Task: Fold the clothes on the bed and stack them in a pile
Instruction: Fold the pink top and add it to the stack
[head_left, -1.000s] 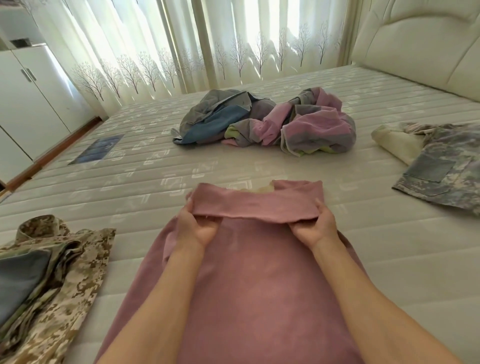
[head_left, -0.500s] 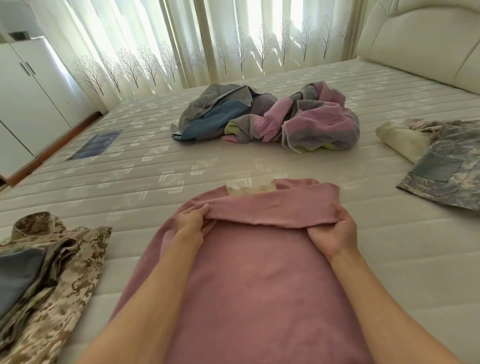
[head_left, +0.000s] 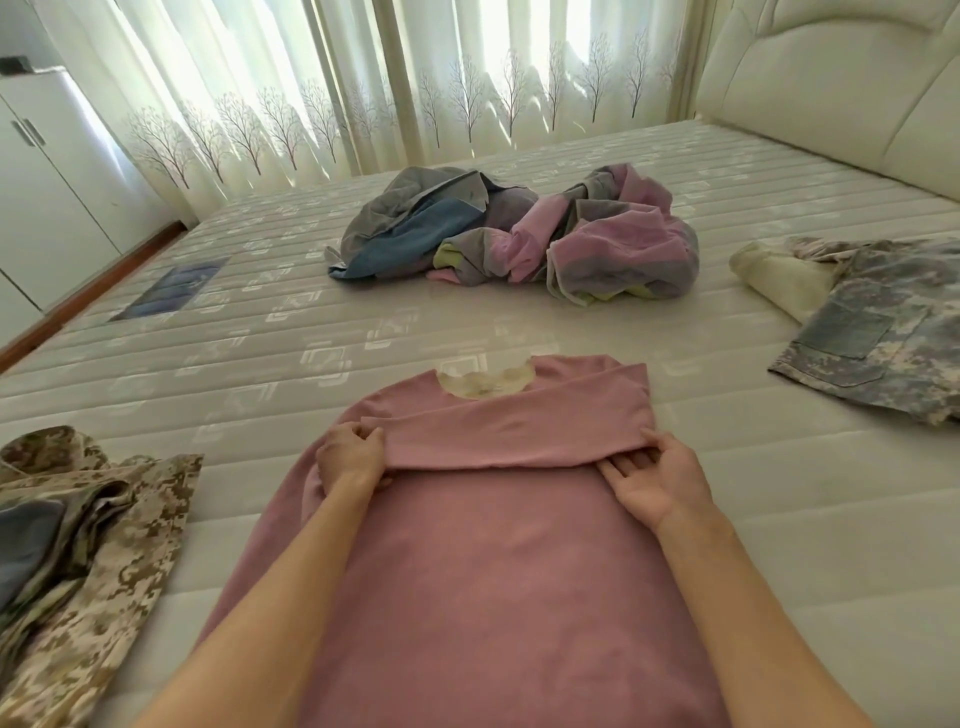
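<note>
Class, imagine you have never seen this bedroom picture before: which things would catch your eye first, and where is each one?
First, the pink garment spread front and centre on the mattress, its far end folded back in a band that the left hand and right hand grip at either end. Beyond it, mid-bed, lies a crumpled heap of pink, grey and blue clothes. A tan camouflage jacket lies at the near left, and a grey-blue camouflage garment at the right.
</note>
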